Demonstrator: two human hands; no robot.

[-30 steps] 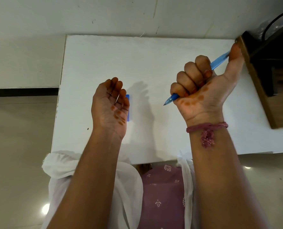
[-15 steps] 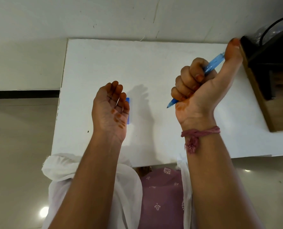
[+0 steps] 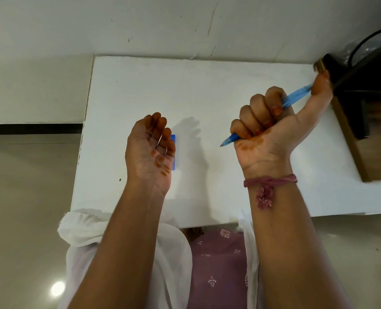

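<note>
Blue plastic pen sits fisted in the right grip, raised over the desk toward 3 o'clock, thumb capping its 2 o'clock end. The left grip hovers palm-up, fingers loosely spread and empty, over a blue strip. Clicking the pen seems in hand; next the thumb must press straight along the barrel.

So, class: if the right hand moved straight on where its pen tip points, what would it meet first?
Probably the left hand, near the heel of its palm; the blue pen in the right hand aims down-left at it, with nothing between. Depth is unclear, so it could hit the white table instead.
</note>
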